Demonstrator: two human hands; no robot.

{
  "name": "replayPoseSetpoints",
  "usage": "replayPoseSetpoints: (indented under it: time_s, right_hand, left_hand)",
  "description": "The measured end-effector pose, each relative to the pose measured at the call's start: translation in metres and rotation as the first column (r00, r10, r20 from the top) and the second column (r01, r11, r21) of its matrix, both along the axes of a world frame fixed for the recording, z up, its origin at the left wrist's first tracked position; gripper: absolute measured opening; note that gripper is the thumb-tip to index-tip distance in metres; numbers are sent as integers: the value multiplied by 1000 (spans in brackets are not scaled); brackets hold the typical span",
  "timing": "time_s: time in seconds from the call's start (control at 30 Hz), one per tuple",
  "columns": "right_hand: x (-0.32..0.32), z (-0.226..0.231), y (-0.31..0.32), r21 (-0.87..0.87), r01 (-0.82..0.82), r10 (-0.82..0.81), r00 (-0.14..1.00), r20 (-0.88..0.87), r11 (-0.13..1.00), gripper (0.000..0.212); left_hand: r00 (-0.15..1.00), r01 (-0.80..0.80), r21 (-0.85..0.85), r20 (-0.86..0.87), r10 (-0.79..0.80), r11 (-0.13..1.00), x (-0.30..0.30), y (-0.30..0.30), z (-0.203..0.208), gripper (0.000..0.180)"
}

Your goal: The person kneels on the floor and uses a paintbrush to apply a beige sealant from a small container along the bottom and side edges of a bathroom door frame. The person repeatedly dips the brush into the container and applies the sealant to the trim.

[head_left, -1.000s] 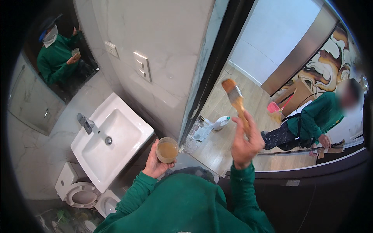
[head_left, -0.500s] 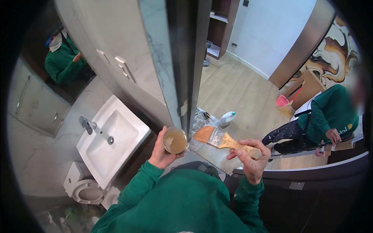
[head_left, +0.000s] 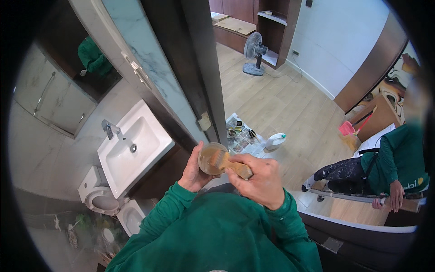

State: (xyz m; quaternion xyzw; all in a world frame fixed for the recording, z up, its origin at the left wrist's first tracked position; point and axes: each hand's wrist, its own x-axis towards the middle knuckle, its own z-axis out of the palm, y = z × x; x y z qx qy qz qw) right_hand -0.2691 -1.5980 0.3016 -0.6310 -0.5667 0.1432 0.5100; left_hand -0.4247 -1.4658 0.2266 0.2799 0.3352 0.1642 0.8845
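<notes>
My left hand (head_left: pixel 192 173) is wrapped round a clear round tub (head_left: pixel 206 164) of cloudy tan liquid. In my right hand (head_left: pixel 263 179) is a flat paintbrush (head_left: pixel 242 170) with a worn wooden handle, gripped near the middle of that handle. Its bristles point down into the tub, and how deep they reach in the liquid I cannot tell. Both hands are close together in front of my green top, just below the edge of the dark door frame (head_left: pixel 183 59).
A white sink (head_left: pixel 156 146) and a toilet (head_left: pixel 103 200) are on the left. Beyond the doorway lie a littered sheet (head_left: pixel 244 144), a white jug (head_left: pixel 275 141), a fan (head_left: pixel 255 50) and a pink dustpan (head_left: pixel 347 128). At right a co-worker (head_left: pixel 385 158) in green sits with hands near a metal-edged board.
My right hand has brought the paintbrush left and turned its bristles down into the tub. The view has shifted, showing the fan. The co-worker's hands have moved slightly.
</notes>
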Motion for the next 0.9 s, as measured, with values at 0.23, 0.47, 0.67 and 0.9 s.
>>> replayPoseSetpoints:
  time_s: [0.23, 0.47, 0.67, 0.9]
  right_hand:
    - [20, -9, -4, 129, -47, 51, 998, -32, 991, 25]
    - [39, -23, -29, 81, -84, 105, 948, -300, 993, 25]
    - [52, -31, -49, 77, -57, 85, 903, -420, 995, 25]
    - [59, -37, -58, 88, -95, 128, 636, -761, 992, 26]
  left_hand:
    - [997, -72, 14, -22, 73, 997, 17, -16, 2, 64]
    - [992, -124, 32, -22, 125, 992, 22, -19, -5, 63]
    - [982, -188, 7, -22, 188, 982, 17, -21, -8, 60]
    - [940, -301, -24, 161, 301, 953, 2, -11, -8, 58]
